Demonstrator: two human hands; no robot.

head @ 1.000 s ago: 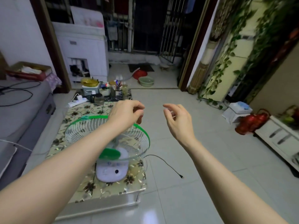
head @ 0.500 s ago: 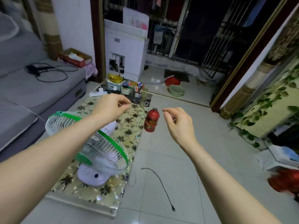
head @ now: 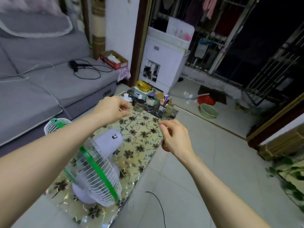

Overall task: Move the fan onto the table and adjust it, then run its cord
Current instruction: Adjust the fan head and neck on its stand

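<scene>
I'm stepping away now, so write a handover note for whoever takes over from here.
Left hand: raised over the table, fingertips pinched; whether it holds anything is too fine to tell.
Right hand: raised by the table's edge, fingers curled, same doubt.
Fan: standing on the table's near end, neither hand touching it.
Cord: a loose black stretch lies on the floor tiles beside the table.
Done: fan is on the table.
Left: any final adjustment, then run the cord.
</scene>
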